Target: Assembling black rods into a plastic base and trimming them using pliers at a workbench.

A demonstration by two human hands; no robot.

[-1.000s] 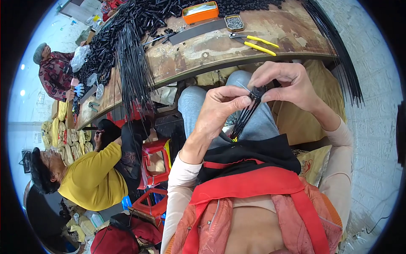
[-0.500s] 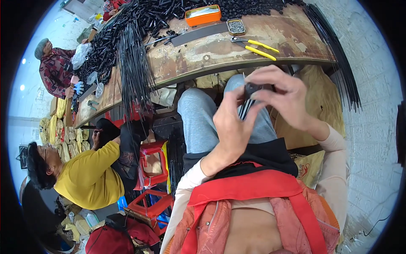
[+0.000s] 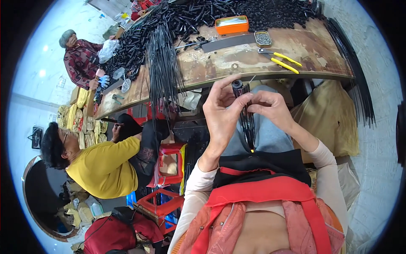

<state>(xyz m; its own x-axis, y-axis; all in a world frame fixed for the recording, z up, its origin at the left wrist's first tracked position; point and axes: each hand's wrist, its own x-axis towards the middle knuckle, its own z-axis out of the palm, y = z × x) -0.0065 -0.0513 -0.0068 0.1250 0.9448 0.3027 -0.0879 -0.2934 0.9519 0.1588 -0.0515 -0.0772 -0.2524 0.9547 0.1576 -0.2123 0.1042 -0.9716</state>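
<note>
Just off the table's front edge, over my lap, I hold a black ringed hub (image 3: 237,84) with thin black ribs (image 3: 248,129) hanging down from it, like a part-assembled umbrella frame. My left hand (image 3: 223,114) is closed round the hub's side, thumb across its front. The fingertips of my right hand (image 3: 272,108) pinch together at the top of the ribs, close against my left thumb. A thin pale wire end (image 3: 252,78) sticks up beside the hub; which fingers hold it is hidden.
On the wooden table (image 3: 237,63) lie yellow-handled pliers (image 3: 285,61), a small tin of metal bits (image 3: 262,39), an orange box (image 3: 231,26) and piled black tubular parts (image 3: 190,19). Long black rods (image 3: 163,63) overhang the edge. A person in yellow (image 3: 103,165) sits at left.
The hub has turned upright, its round top now showing and the ribs hanging down to my lap. My right hand has come down from above it to the ribs. The whole view has shifted.
</note>
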